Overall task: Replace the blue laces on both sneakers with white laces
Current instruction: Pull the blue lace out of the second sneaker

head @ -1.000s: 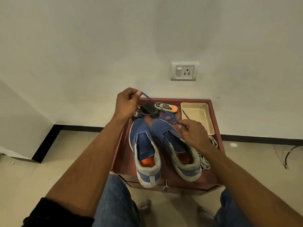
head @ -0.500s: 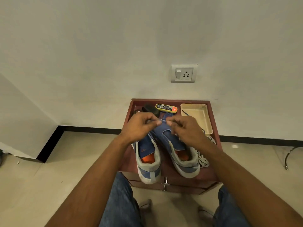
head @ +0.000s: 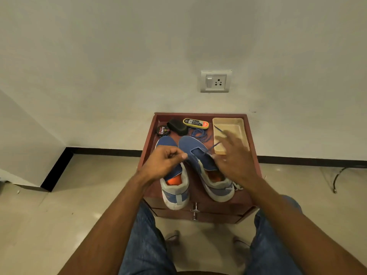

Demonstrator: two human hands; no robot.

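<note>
A second ago the left hand [head: 168,162] was lifted toward the wall with a blue lace [head: 210,148] drawn taut from it; half a second ago both hands met over the right-hand sneaker [head: 204,165]. Now the left hand sits at centre frame with its fingers curled and fingertip to thumb; whether its grip has the lace I cannot tell, as nothing shows between them. The right hand [head: 232,155] has swung toward the beige tray [head: 241,124], fingers spread and motion-blurred, its grip open on nothing. The lace runs slack from that sneaker's eyelets up over the tray's left rim, with more blue lace heaped [head: 198,133] above the toe. By my reading the unlacing is well on, and the left-hand sneaker [head: 174,187] already shows no lace.

The white laces [head: 237,186] peek out at the right, under the right wrist. The table [head: 252,155] is crowded: polish tin [head: 162,130], black brush [head: 177,127] and yellow tube [head: 195,123] line the upper edge, and both heels reach the lower edge. Free room lies above the sneakers and over the floor at left.
</note>
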